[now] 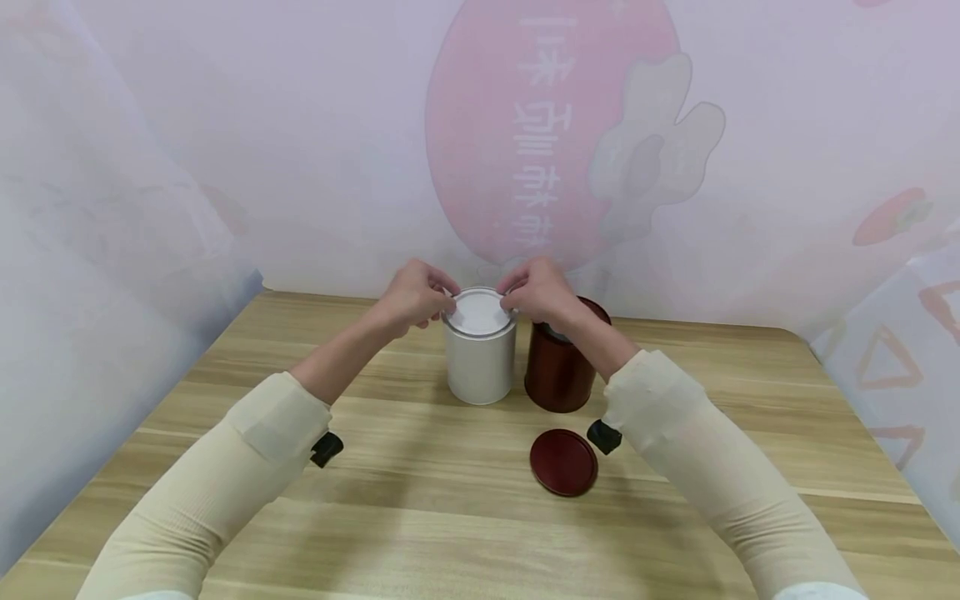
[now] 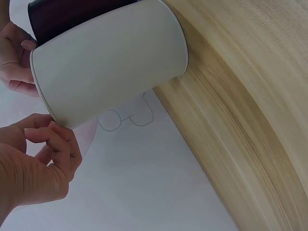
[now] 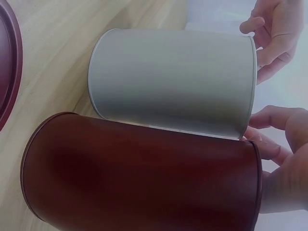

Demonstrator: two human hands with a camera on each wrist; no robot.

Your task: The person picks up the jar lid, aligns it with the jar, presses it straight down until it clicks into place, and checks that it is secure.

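A white can [image 1: 480, 358] stands upright at the middle of the wooden table, with a white lid [image 1: 478, 312] on its top. My left hand [image 1: 437, 305] pinches the lid's rim from the left, and my right hand [image 1: 515, 302] pinches it from the right. In the left wrist view the fingertips of my left hand [image 2: 48, 132] sit at the top edge of the white can [image 2: 110, 62]. The right wrist view shows my right hand [image 3: 269, 139] at that rim too. A dark red can [image 1: 557, 371] stands open just right of the white one, touching or nearly touching it.
The dark red lid [image 1: 563, 462] lies flat on the table [image 1: 420, 500] in front of the red can. A pale printed cloth backdrop [image 1: 300, 167] closes off the back and both sides. Bare wood stretches on the near side and to the left.
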